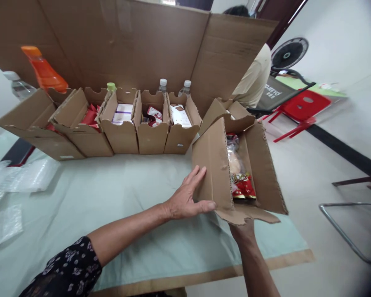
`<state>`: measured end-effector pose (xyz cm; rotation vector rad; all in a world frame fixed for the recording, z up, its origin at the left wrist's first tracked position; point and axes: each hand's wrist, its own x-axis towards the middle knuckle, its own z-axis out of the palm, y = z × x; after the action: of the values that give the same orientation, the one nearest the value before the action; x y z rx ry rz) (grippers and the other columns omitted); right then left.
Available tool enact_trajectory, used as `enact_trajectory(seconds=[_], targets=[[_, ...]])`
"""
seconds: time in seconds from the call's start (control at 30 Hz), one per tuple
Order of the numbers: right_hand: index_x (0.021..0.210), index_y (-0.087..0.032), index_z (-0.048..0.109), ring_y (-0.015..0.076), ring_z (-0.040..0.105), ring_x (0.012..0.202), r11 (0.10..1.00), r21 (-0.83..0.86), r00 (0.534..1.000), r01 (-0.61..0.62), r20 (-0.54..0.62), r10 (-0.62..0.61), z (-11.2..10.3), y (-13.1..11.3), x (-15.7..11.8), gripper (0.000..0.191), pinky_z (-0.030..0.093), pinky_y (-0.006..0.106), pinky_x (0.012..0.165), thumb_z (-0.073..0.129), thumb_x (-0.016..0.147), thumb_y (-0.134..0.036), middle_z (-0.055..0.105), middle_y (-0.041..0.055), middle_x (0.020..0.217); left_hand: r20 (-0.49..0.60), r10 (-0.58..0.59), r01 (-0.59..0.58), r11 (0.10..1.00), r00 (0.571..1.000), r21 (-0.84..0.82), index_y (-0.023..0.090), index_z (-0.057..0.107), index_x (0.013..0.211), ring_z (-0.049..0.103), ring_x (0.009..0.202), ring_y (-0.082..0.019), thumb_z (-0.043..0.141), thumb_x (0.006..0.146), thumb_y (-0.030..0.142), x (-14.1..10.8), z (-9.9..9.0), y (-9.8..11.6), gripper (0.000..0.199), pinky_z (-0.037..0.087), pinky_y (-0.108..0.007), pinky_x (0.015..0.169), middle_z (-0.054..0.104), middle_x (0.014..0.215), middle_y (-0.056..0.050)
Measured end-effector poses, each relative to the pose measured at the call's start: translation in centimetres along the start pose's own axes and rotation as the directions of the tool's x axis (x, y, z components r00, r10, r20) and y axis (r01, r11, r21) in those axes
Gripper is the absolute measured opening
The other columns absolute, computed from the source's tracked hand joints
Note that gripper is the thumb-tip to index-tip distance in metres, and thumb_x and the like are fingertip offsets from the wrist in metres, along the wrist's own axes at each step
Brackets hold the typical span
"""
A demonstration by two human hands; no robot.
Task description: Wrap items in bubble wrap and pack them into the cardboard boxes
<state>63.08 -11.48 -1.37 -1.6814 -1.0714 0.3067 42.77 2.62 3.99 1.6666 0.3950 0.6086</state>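
An open cardboard box (pixel 212 165) stands at the right side of the table, its flaps up. Inside it lie a red snack packet (pixel 243 186) and a clear plastic packet (pixel 234 159) with something pale in it. My left hand (pixel 188 200) is open against the box's left side, fingers stretched and thumb apart toward the front corner. At the front flap (pixel 247 214), my right hand (pixel 243 232) reaches under the box; its fingers are hidden beneath the cardboard.
Several cardboard bins (pixel 120 138) with packaged goods line the table's back. Behind them stand an orange bottle (pixel 45 70), clear bottles and a tall cardboard panel (pixel 126 41). Bubble wrap (pixel 34 175) lies left. A seated person (pixel 256 78) and a red stool (pixel 307 106) are beyond.
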Motion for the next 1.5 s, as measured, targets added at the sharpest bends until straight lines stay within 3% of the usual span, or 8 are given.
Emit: enact_trajectory(seconds=[0.1,0.27,0.5,0.67,0.87,1.03,1.3,1.5], targets=[[0.085,-0.019,0.074,0.0303,0.073,0.078,0.999,0.05,0.999,-0.018,-0.027,0.02,0.8,0.3,2.2,0.042,0.064,0.05,0.077,0.086,0.066,-0.054,0.079,0.0097,0.083,-0.013,0.027,-0.027,1.0,1.0,-0.012,0.03,0.025,0.165,0.003,0.162,-0.037,0.072,0.078,0.073,2.1,-0.5,-1.0,0.108,0.014,-0.061,0.13,0.009,0.176,-0.01],[0.092,-0.02,0.074,0.0334,0.074,0.097,0.997,0.08,1.0,0.024,0.003,-0.024,1.9,0.3,4.5,0.041,0.059,0.055,0.093,0.084,0.069,-0.052,0.08,0.0117,0.099,-0.025,0.039,-0.039,0.999,0.999,-0.027,0.029,0.024,0.165,0.009,0.162,-0.038,0.07,0.081,0.072,3.8,-1.6,-2.9,0.105,0.023,-0.06,0.127,0.01,0.176,-0.011],[0.113,-0.02,0.062,0.0254,0.071,0.094,0.989,0.144,0.996,-0.041,-0.07,0.052,4.5,0.2,9.9,0.056,0.061,0.039,0.077,0.082,0.071,-0.051,0.073,0.0103,0.108,-0.123,0.109,-0.108,0.994,0.986,0.016,0.027,0.027,0.164,0.011,0.162,-0.037,0.071,0.084,0.064,7.2,-2.3,-4.8,0.099,0.024,-0.058,0.128,0.014,0.175,-0.012],[0.105,-0.016,0.064,0.0259,0.068,0.093,0.996,-0.077,0.981,-0.055,-0.189,0.04,6.0,0.4,13.5,0.054,0.057,0.038,0.075,0.074,0.071,-0.057,0.073,0.0126,0.101,-0.278,0.005,0.017,0.997,0.961,0.079,0.017,0.021,0.164,0.015,0.161,-0.035,0.064,0.09,0.057,7.1,-1.4,-6.9,0.095,0.018,-0.057,0.13,0.016,0.174,-0.019],[0.069,-0.022,0.063,0.0197,0.06,0.057,0.937,-0.327,0.993,-0.12,-0.022,0.12,4.7,0.0,12.2,0.037,0.049,0.033,0.061,0.061,0.083,-0.056,0.066,0.0041,0.059,-0.331,-0.093,0.109,0.994,0.939,0.03,0.017,0.031,0.16,0.039,0.151,-0.038,0.065,0.09,0.05,5.5,-1.0,-8.4,0.085,0.036,-0.058,0.122,0.036,0.166,-0.02],[0.104,-0.02,0.074,0.0229,0.073,0.089,0.978,-0.157,0.955,0.137,0.284,-0.088,6.7,-2.1,10.9,0.03,0.057,0.033,0.073,0.063,0.085,-0.041,0.079,0.0099,0.104,-0.398,-0.071,0.073,0.997,0.915,-0.011,0.014,0.035,0.155,0.049,0.143,-0.034,0.066,0.09,0.046,5.8,-0.7,-8.8,0.078,0.036,-0.055,0.122,0.049,0.156,-0.022],[0.139,-0.017,0.061,0.0247,0.075,0.097,0.981,-0.158,0.959,0.111,0.276,-0.064,7.7,-0.6,12.7,0.058,0.06,0.032,0.064,0.064,0.084,-0.038,0.071,0.0163,0.13,-0.423,-0.104,0.092,0.995,0.9,-0.048,0.018,0.037,0.154,0.052,0.14,-0.033,0.069,0.088,0.042,5.8,-0.6,-8.6,0.077,0.04,-0.055,0.119,0.054,0.151,-0.02],[0.111,-0.02,0.073,0.0205,0.074,0.078,0.988,-0.13,0.981,0.083,0.184,-0.059,7.5,-1.7,12.3,0.032,0.06,0.033,0.067,0.062,0.088,-0.039,0.08,0.0098,0.102,-0.45,-0.117,0.087,0.992,0.886,-0.086,0.018,0.036,0.154,0.054,0.138,-0.034,0.067,0.089,0.041,5.9,-0.5,-8.6,0.076,0.041,-0.056,0.118,0.055,0.148,-0.02]])
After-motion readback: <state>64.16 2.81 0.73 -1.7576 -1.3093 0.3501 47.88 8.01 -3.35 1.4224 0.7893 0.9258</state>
